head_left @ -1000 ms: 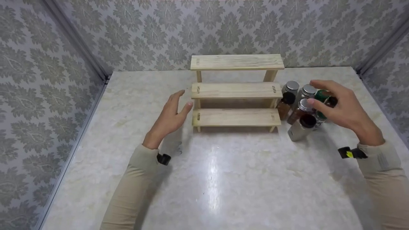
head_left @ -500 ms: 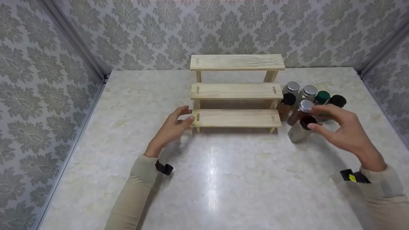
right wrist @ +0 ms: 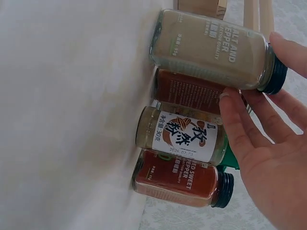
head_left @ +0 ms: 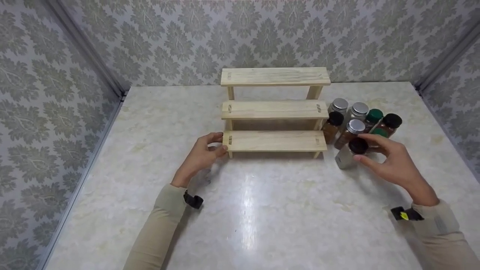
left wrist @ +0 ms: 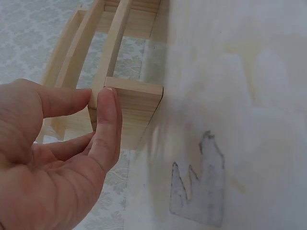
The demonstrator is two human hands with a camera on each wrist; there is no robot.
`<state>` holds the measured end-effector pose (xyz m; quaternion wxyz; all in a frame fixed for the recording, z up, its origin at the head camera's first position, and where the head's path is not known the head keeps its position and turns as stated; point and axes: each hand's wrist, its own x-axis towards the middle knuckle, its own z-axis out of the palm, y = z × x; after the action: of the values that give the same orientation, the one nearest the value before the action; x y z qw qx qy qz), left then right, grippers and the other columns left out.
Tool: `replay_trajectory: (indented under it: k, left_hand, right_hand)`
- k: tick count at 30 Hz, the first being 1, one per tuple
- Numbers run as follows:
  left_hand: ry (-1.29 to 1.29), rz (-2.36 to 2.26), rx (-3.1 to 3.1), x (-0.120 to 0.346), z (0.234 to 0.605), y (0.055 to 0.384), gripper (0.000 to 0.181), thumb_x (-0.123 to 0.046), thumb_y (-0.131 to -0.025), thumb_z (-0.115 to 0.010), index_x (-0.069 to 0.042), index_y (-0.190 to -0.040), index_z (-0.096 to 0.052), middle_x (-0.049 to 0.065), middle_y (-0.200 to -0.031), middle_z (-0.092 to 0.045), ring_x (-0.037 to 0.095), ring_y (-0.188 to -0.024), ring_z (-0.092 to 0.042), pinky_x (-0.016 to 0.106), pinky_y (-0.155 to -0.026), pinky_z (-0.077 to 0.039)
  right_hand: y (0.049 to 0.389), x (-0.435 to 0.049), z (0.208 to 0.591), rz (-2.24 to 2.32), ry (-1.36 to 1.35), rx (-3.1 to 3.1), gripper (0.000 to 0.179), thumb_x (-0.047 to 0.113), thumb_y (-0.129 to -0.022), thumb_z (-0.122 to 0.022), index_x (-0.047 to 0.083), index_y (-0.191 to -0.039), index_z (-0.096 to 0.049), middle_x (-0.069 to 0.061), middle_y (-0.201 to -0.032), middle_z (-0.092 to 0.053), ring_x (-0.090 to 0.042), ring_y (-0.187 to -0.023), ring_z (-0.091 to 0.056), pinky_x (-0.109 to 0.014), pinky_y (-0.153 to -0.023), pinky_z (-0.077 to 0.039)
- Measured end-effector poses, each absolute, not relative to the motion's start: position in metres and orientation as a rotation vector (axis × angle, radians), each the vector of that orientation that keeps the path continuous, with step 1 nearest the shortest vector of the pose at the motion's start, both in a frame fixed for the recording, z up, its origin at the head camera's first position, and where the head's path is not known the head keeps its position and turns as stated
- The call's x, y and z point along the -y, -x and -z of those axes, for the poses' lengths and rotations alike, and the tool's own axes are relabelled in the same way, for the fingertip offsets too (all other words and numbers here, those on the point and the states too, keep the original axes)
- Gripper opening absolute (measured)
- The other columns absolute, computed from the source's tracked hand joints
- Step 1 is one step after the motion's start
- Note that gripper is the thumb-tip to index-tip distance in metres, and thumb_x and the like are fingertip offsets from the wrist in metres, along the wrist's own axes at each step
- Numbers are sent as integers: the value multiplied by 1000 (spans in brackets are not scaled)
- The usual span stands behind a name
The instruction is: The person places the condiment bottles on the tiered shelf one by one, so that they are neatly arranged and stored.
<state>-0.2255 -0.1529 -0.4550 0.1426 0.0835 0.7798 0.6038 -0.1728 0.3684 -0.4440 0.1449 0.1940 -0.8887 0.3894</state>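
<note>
At its lower left end, a three-tier wooden shelf rack [head_left: 275, 141] is pinched by my left hand [head_left: 200, 155]. The left wrist view shows the thumb and fingers on the end of the rack's board [left wrist: 134, 86]. My right hand [head_left: 392, 161] holds a glass salt and pepper jar [head_left: 344, 157] near its dark cap. In the right wrist view this seasoning jar [right wrist: 211, 50] is filled with beige powder, thumb on one side and fingers on the other. The jar's base appears to be on the table, slightly tilted in the head view.
Several more seasoning jars crowd right of the rack: silver-capped jars [head_left: 355, 126], a brown one with a black cap [head_left: 332, 129], green-capped jars [head_left: 374, 114] and a red sweet pepper jar [right wrist: 177, 179]. A patterned wall [head_left: 180, 41] stands behind the marbled table [head_left: 285, 217].
My left hand has moved toward me and right onto the lower shelf's end. My right hand has come down from above the jar group to the front jar and closed around it.
</note>
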Motion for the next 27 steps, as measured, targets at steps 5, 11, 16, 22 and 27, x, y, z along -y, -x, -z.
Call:
replay_trajectory:
  k: [5,11,16,22,27]
  left_hand:
    - [-157,-1800,-2195,154,457,226,54,-5,-107,-64,1,-158,-45,23,-148,-52,38,-130,-65,37,-104,-61]
    - [-99,-1849,-2153,153,459,228,56,-2,-106,-63,0,-158,-44,20,-149,-50,37,-131,-64,37,-103,-61]
    - [-87,-1863,-2159,151,457,227,53,-1,-106,-63,-1,-157,-46,20,-148,-51,37,-131,-64,37,-103,-61]
    - [-105,-1866,-2188,153,462,228,54,-5,-104,-68,-2,-155,-51,18,-147,-57,35,-135,-62,39,-103,-60]
    - [-128,-1915,-2147,156,471,230,56,-7,-102,-71,-3,-155,-52,18,-149,-56,35,-136,-62,37,-103,-59]
  right_hand:
    - [175,-365,444,-1108,-569,2552,59,-9,-85,-85,3,-140,-68,-19,-124,-74,13,-103,-62,-3,-88,-51]
    - [175,-363,439,-1070,-572,2519,57,-10,-84,-85,3,-138,-70,-19,-125,-74,15,-109,-61,-3,-89,-50]
    - [173,-356,425,-1117,-563,2473,57,-13,-83,-85,1,-136,-71,-3,-120,-73,10,-108,-64,-3,-90,-50]
    - [173,-348,404,-1127,-586,2442,55,-12,-84,-84,1,-136,-71,10,-120,-70,9,-107,-66,-5,-89,-52]
    - [176,-336,384,-1177,-576,2392,54,-13,-85,-84,0,-135,-71,16,-119,-70,4,-106,-68,-7,-88,-54]
